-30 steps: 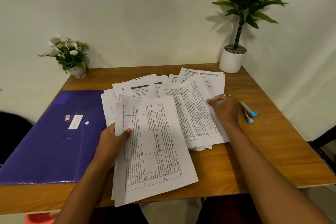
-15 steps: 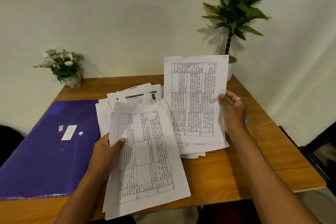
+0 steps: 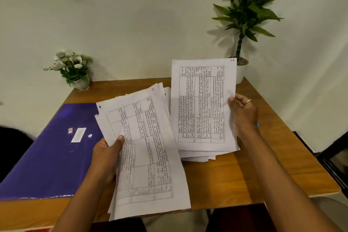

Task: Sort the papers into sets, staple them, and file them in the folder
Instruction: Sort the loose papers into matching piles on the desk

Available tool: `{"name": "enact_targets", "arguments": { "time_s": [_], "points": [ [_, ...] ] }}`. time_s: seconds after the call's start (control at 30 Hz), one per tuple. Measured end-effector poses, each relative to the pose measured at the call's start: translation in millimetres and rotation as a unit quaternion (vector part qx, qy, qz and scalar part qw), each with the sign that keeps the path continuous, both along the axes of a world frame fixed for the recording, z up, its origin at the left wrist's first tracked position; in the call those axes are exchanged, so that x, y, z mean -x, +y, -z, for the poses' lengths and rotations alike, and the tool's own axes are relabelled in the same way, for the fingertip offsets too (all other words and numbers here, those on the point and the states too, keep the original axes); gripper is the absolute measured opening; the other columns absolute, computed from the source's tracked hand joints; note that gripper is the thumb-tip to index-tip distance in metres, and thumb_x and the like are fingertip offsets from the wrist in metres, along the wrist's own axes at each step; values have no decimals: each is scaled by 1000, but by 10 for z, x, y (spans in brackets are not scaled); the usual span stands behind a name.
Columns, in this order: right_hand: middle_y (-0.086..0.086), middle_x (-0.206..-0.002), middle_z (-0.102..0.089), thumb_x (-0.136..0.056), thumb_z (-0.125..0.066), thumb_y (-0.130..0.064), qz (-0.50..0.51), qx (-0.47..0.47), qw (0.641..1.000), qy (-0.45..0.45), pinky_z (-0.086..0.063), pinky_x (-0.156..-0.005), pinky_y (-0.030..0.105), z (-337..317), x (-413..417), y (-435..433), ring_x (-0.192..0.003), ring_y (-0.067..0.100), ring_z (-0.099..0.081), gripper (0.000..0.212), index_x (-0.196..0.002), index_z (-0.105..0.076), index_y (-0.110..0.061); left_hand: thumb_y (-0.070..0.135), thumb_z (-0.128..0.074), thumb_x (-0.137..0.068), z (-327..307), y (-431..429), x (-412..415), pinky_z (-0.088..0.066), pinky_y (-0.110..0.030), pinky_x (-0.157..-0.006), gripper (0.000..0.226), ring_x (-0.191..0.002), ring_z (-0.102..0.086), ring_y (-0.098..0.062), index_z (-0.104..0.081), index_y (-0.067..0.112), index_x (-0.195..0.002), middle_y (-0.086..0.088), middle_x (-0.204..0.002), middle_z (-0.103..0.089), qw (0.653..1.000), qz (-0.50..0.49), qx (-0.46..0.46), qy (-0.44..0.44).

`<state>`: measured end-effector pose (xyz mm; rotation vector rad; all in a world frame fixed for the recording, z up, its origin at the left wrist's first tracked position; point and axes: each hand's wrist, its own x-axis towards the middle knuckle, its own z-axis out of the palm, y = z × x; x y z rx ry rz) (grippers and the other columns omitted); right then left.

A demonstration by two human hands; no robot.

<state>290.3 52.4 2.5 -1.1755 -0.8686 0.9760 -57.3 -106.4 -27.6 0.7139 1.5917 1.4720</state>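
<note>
My left hand (image 3: 107,151) grips a stack of printed table sheets (image 3: 146,152) by its left edge, thumb on top, lifted and tilted over the table's front. My right hand (image 3: 243,114) pinches the right edge of a single printed sheet (image 3: 203,103) and holds it upright above a loose pile of papers (image 3: 197,155) on the wooden table (image 3: 254,175). A purple folder (image 3: 49,156) lies flat at the left with a small white label on it. Only a speck of the blue stapler (image 3: 258,125) shows behind my right wrist.
A small white pot of white flowers (image 3: 74,69) stands at the table's back left corner. A tall green plant in a white pot (image 3: 242,73) stands at the back right. A dark chair part (image 3: 13,149) sits left of the table.
My right hand lifted one sheet off the pile and stood it upright. My left hand raised and tilted its stack to the right. The camera view shifted, hiding most of the stapler.
</note>
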Motion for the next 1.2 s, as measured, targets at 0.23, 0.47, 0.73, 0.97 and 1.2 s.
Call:
{"name": "enact_targets", "arguments": {
  "time_s": [0.23,0.47,0.73,0.97,1.2],
  "points": [
    [-4,-100,-79,-95,-70,-15,-83,-2,996,-45,-58,-87,31,-14,259,-250,-100,15,-74,14,-106,-72,-22,24,-62,-100,-252,13,-25,-57,-41,-86,25,-105,-74,-23,-67,19,-124,0,-115,-77,996,7,-50,-67],
    [0,-112,-76,-95,-70,-15,-176,27,982,-64,-56,-96,36,-46,723,-626,-106,17,-71,22,-116,-72,-17,35,-60,-100,-282,99,-126,-54,-35,-78,35,-106,-68,-19,-63,20,-131,5,-118,-73,1000,18,-12,16],
    [-14,-95,-74,-107,-44,-41,-260,98,951,-133,-56,-79,33,-21,1015,-808,-93,13,-71,26,-107,-68,-30,26,-64,-100,-162,123,-160,-51,-29,-70,35,-100,-67,-14,-58,18,-134,4,-126,-68,999,-12,17,39],
    [-27,-115,-64,-100,-61,-35,-312,91,931,-168,-48,-84,18,139,1115,-843,-103,-4,-60,29,-129,-56,-36,44,-65,-93,-200,26,-175,-45,-48,-101,47,-117,-63,-21,-58,28,-137,9,-132,-68,997,67,19,24],
    [-15,-124,-61,-102,-55,-41,-164,64,935,-309,-50,-91,27,190,909,-581,-113,9,-59,34,-131,-63,-25,23,-66,-98,71,28,-102,-59,-46,-81,30,-104,-71,-30,-60,22,-128,-2,-113,-74,992,83,81,53]
  ]
}}
